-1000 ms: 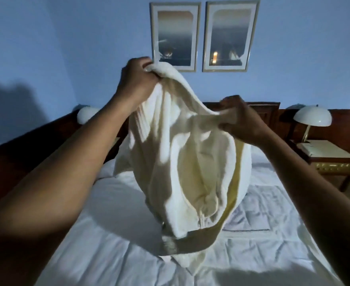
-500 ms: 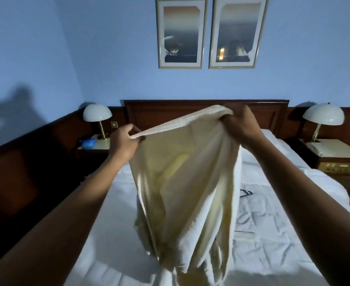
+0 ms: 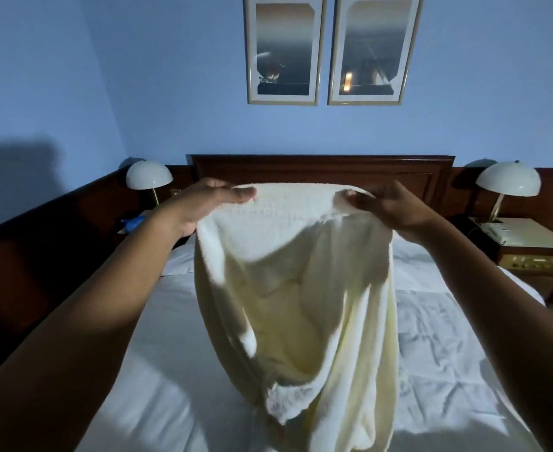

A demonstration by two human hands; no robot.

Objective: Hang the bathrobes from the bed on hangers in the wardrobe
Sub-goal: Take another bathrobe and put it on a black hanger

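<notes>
The upper edge of the bathrobe (image 3: 294, 288) is pinched at its 10 o'clock corner by the fingers (image 3: 236, 194) of the left hand (image 3: 203, 208), with the thumb laid flat on top and the other fingers hidden beneath the cloth. The 2 o'clock corner is gripped by the curled fingers of the right hand (image 3: 395, 207). The edge is held stretched between both hands, and the cream garment hangs in folds toward 6 o'clock, above the bed (image 3: 138, 353); contact between hem and sheet cannot be determined. A dark headboard (image 3: 320, 169) is seen at 12 o'clock. A domed lamp (image 3: 148, 175) is placed at 10 o'clock and a second lamp (image 3: 508, 179) at 2 o'clock, the latter on a table (image 3: 542, 244) beside a telephone (image 3: 497, 230). Two framed pictures (image 3: 283, 50) are hung at 12 o'clock.
</notes>
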